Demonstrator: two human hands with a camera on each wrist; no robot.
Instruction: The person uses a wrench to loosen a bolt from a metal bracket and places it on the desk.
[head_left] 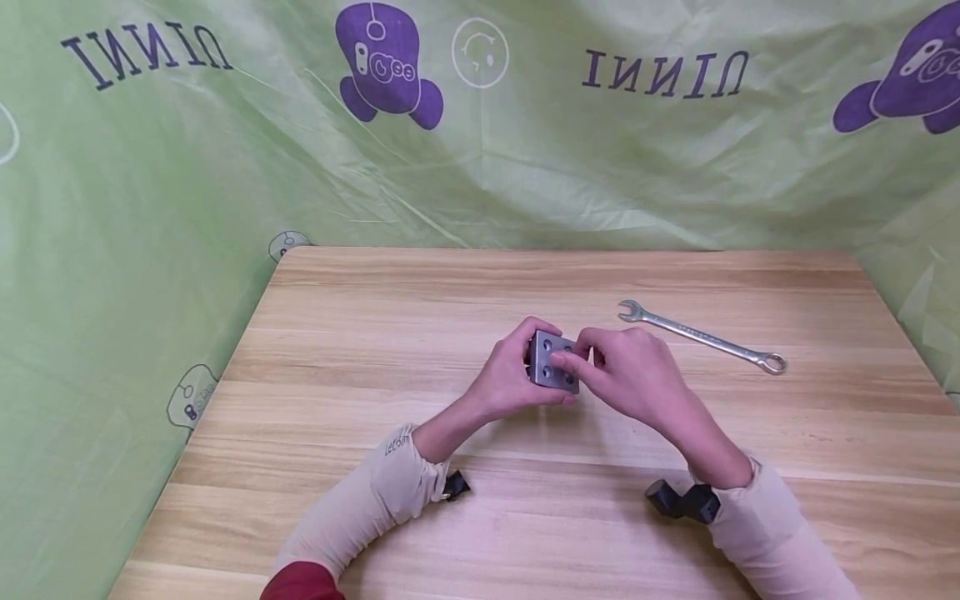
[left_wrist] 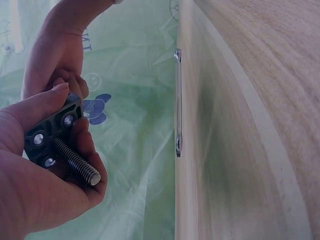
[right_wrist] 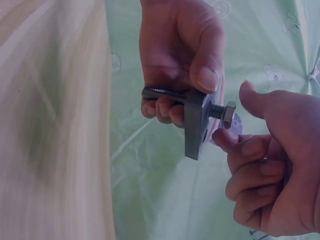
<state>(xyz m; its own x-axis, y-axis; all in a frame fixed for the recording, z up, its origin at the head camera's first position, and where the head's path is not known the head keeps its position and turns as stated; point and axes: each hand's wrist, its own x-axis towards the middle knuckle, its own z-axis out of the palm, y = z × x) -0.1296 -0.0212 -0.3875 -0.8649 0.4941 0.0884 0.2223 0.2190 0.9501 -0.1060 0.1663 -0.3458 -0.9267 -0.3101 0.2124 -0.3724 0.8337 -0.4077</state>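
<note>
My left hand grips a dark grey metal block by its edges, holding it above the table. Several holes mark the block's face. Through its middle runs a threaded bolt, its long shank jutting out on the left palm's side. The hex head stands a little off the opposite face in the right wrist view. Around that head my right hand has its thumb and index finger spread, the thumb apart from it. Whether the index fingertip touches the head is unclear. The right hand's other fingers are curled inward.
A combination wrench lies on the wooden table, beyond and to the right of the hands. Green printed fabric hangs behind the table and at its sides. Black wrist devices hang at both sleeves.
</note>
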